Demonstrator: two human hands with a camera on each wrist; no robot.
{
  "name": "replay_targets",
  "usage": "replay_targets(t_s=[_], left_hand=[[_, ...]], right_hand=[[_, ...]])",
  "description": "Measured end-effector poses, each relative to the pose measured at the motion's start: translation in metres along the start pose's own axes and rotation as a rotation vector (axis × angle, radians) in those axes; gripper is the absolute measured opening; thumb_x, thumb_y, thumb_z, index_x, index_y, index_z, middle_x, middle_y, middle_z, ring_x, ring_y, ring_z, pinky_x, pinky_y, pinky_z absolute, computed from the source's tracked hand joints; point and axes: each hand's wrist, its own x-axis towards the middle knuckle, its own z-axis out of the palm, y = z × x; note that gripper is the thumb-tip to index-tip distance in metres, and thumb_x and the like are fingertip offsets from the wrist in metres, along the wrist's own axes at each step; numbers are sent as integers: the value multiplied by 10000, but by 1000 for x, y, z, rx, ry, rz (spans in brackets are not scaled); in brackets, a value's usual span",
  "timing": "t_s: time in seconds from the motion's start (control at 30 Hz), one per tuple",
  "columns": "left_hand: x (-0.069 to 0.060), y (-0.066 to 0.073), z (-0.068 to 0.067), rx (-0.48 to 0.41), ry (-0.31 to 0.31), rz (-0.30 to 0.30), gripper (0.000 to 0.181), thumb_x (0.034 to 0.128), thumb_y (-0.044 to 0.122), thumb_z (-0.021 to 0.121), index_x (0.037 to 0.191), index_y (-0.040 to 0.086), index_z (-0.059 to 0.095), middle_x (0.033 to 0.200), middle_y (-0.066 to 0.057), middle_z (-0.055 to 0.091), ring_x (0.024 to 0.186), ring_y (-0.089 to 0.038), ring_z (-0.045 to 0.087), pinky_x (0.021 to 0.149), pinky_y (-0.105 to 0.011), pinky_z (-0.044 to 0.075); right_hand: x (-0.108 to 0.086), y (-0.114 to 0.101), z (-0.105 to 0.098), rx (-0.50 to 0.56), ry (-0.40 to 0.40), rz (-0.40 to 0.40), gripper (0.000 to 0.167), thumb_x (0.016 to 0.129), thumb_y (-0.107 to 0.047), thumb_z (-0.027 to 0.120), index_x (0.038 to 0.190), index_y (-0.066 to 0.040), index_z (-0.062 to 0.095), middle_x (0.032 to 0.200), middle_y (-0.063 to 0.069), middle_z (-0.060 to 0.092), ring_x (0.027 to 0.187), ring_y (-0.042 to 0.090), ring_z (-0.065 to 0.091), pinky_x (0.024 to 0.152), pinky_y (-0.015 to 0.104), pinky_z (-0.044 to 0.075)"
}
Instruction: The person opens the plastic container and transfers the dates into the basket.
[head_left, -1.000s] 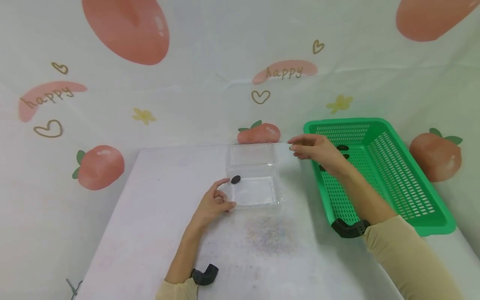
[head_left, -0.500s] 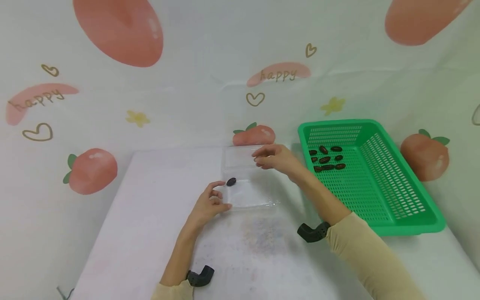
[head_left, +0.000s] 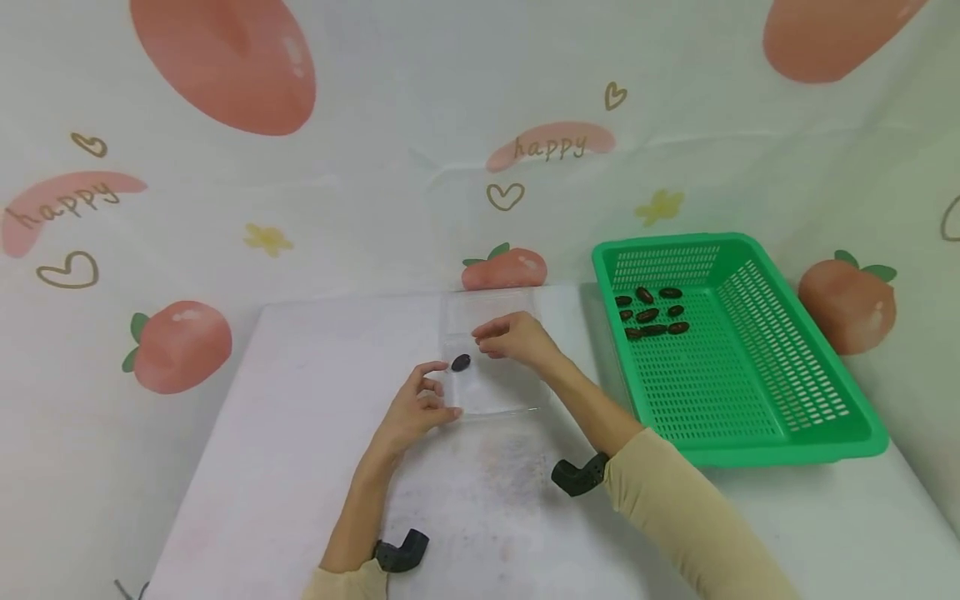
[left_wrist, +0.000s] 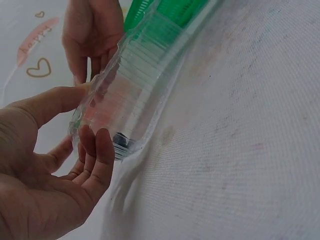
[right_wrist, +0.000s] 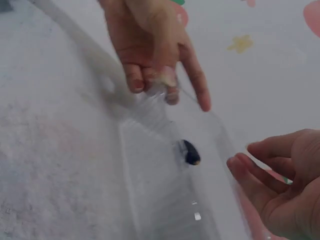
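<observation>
A clear plastic clamshell box [head_left: 498, 393] lies open on the table, its lid folded back toward the wall. One dark brown date [head_left: 461, 362] sits in the box's back left corner. My left hand [head_left: 411, 412] holds the box's left side, thumb at the front corner and index finger near the back; the left wrist view shows the other fingers bent against the wall [left_wrist: 145, 75]. Over the back of the box hovers my right hand [head_left: 517, 340], fingertips close together just right of the date [right_wrist: 191, 152]. Whether something is between those fingertips cannot be made out.
At the right stands a green perforated basket [head_left: 750, 375], several dates [head_left: 647, 316] in its back left corner. A printed cloth wall [head_left: 360, 167] rises behind the white table [head_left: 315, 467]. Each wrist wears a black camera mount [head_left: 581, 475].
My right hand has travelled left from over the basket to above the box, uncovering the dates in the basket. My left hand keeps its place at the box. The head view has shifted slightly.
</observation>
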Motion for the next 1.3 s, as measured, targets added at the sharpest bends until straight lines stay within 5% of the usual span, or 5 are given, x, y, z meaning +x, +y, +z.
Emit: replay_targets(t_s=[0.43, 0.67, 1.3], left_hand=[[-1, -3, 3, -17, -28, -16, 750, 798, 25, 806, 1431, 175, 433, 1070, -90, 431, 684, -127, 501, 656, -257, 399], [2, -2, 4, -30, -44, -14, 779, 795, 5, 799, 1456, 161, 418, 1072, -80, 426, 681, -116, 483, 654, -253, 389], [4, -2, -2, -13, -42, -20, 788, 799, 26, 802, 1465, 150, 399, 1064, -88, 434, 669, -122, 486, 635, -247, 393]], right_hand=[[5, 28, 27, -136, 103, 12, 209, 846, -57, 738, 1050, -44, 780, 872, 47, 753, 656, 76, 649, 630, 208, 500], [5, 31, 33, -236, 166, -61, 232, 789, -18, 756, 1017, -45, 788, 899, 42, 756, 779, 110, 637, 642, 202, 488], [12, 38, 45, -277, 144, -81, 84, 808, -100, 815, 887, -81, 793, 773, 3, 725, 624, 92, 607, 568, 220, 473]])
